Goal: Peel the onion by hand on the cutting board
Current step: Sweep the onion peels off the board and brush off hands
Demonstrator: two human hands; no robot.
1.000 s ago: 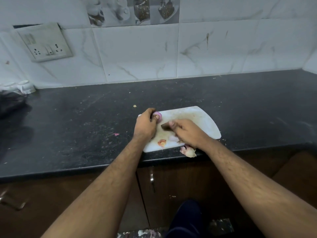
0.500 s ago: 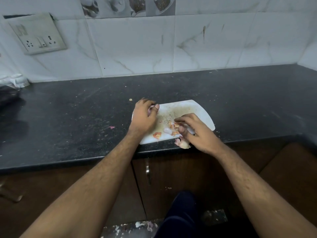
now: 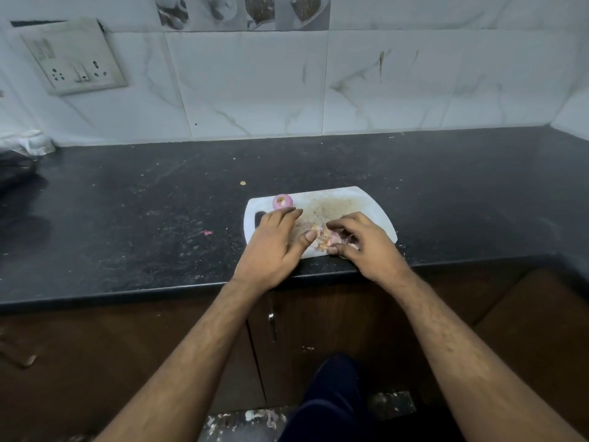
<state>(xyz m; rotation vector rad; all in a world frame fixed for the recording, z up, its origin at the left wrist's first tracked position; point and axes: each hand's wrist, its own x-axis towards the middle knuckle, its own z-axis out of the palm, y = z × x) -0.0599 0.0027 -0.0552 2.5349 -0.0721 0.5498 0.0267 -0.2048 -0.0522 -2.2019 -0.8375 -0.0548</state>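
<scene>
A small peeled pink onion (image 3: 282, 200) sits free at the far left corner of the white cutting board (image 3: 357, 199), which lies at the front edge of the black counter. My left hand (image 3: 275, 247) rests flat on the board's left part, fingers straight, fingertips just short of the onion. My right hand (image 3: 360, 244) lies on the board's near right side with curled fingers around a small heap of onion skins (image 3: 328, 239).
The black counter (image 3: 159, 202) carries small scraps and a pink skin bit (image 3: 207, 232). A wall socket (image 3: 75, 57) is at the upper left, a dark bag (image 3: 16, 167) at the far left. Brown cabinet doors with a handle (image 3: 271, 327) stand below.
My left hand has let go of the onion, which now sits alone on the board. My right hand has gathered the skins into a heap near the board's front edge.
</scene>
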